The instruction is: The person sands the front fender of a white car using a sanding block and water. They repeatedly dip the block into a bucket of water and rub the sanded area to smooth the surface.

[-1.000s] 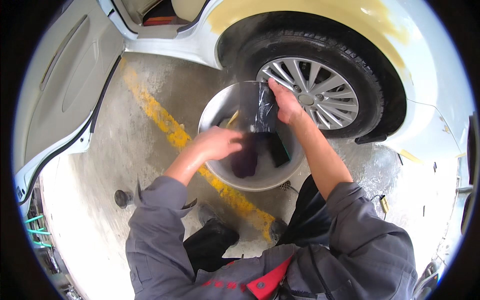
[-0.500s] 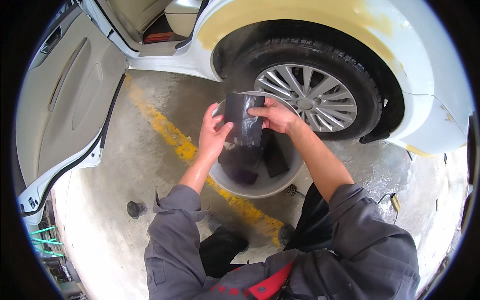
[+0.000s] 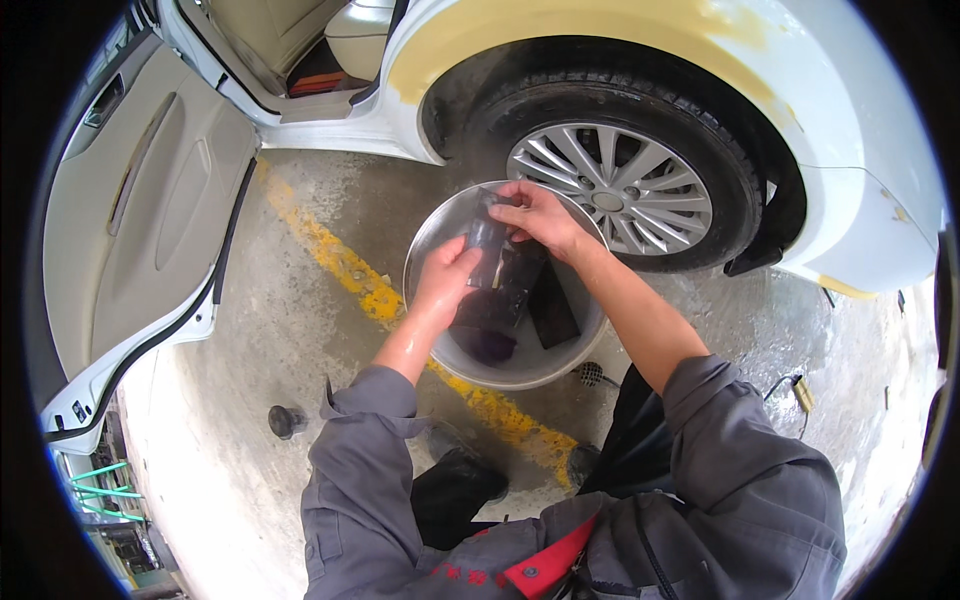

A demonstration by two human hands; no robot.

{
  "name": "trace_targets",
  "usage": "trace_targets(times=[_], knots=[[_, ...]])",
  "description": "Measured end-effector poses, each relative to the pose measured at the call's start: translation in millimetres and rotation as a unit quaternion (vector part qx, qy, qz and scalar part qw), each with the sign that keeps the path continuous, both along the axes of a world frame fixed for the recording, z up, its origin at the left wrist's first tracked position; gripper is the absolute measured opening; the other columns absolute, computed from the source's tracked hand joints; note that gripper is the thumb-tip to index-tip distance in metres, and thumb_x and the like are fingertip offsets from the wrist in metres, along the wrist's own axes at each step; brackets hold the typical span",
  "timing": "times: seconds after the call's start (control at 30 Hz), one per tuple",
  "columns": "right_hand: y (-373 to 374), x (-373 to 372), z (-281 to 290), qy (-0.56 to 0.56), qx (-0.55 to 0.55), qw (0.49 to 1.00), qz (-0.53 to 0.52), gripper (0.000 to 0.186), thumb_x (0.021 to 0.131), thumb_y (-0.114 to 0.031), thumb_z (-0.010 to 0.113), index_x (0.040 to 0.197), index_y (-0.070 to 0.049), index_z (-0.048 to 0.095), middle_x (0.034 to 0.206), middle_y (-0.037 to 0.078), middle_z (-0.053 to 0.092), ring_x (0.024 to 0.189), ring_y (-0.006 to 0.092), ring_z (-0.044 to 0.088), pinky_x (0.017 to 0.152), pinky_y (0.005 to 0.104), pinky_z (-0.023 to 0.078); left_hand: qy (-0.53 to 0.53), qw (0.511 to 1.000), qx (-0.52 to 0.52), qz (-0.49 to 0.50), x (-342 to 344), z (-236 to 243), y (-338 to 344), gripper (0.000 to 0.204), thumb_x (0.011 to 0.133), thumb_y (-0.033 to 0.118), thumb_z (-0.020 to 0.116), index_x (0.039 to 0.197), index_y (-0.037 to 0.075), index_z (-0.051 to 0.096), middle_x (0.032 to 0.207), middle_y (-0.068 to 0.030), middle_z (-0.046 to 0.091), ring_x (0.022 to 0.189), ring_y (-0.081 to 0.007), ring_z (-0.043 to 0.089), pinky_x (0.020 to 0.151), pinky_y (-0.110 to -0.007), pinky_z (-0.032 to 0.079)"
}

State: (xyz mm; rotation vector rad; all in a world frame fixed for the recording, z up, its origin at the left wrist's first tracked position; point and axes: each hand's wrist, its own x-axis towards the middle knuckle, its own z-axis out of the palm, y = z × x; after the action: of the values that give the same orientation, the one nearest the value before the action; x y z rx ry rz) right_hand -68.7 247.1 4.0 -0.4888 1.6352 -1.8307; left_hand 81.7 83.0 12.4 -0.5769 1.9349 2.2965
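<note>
Between my two hands, above a pale round bucket (image 3: pixel 428 228), is a dark rectangular sheet of sandpaper (image 3: pixel 487 238), wet and shiny, with its face narrowed toward me. My left hand (image 3: pixel 443 282) is closed on its lower left edge, thumb uppermost. The upper right edge is pinched by the thumb and fingers of my right hand (image 3: pixel 542 217). Inside the bucket lie another dark flat rectangular piece (image 3: pixel 553 308) and a dark purple soft-looking lump (image 3: pixel 490 346), in cloudy water. What else lies under the sheet is hard to make out.
Just beyond the bucket stands a car wheel (image 3: pixel 607 202) under a white fender patched with tan filler (image 3: pixel 600 22). An open car door (image 3: pixel 150 220) is at left. On the concrete are a black knob-like object (image 3: pixel 286 422) and a yellow corded piece (image 3: pixel 803 394).
The sandpaper sheet has turned from facing me broadly to showing a narrower face. My left hand has moved right and closed onto it; its fingers were spread before.
</note>
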Motion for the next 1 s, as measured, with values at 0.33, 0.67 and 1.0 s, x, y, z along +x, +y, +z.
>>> trace_targets(times=[0.33, 0.67, 1.0], knots=[[4, -8, 0, -0.026, -0.008, 0.999, 0.023, 0.027, 0.096, -0.028, 0.08, 0.111, -0.006, 0.074, 0.086, 0.001, 0.074, 0.064, 0.01, 0.065, 0.061, 0.0255, 0.053, -0.051, 0.997, -0.063, 0.016, 8, 7, -6, 0.031, 0.111, 0.022, 0.06, 0.135, 0.003, 0.064, 0.113, -0.0073, 0.073, 0.095, -0.0185, 0.074, 0.084, -0.036, 0.064], [-2, 10, -13, 0.418, 0.249, 0.871, 0.068, 0.047, 0.099, -0.046, 0.073, 0.133, -0.013, 0.073, 0.138, 0.022, 0.067, 0.131, 0.0423, 0.063, 0.108, 0.0451, 0.053, 0.056, 0.944, -0.264, 0.188, 3, 44, -46, 0.025, 0.107, 0.018, 0.065, 0.119, -0.003, 0.072, 0.096, -0.0051, 0.072, 0.077, -0.0122, 0.067, 0.063, -0.031, 0.063], [-52, 99, 66, 0.321, 0.122, 0.935, 0.091, 0.025, 0.099, -0.027, 0.072, 0.108, -0.006, 0.08, 0.101, 0.012, 0.081, 0.099, 0.0262, 0.076, 0.089, 0.0369, 0.059, 0.061, 0.781, -0.511, 0.354, 8, 92, -152, 0.024, 0.103, 0.021, 0.064, 0.112, 0.001, 0.074, 0.1, -0.0194, 0.076, 0.084, -0.0368, 0.074, 0.073, -0.046, 0.06]])
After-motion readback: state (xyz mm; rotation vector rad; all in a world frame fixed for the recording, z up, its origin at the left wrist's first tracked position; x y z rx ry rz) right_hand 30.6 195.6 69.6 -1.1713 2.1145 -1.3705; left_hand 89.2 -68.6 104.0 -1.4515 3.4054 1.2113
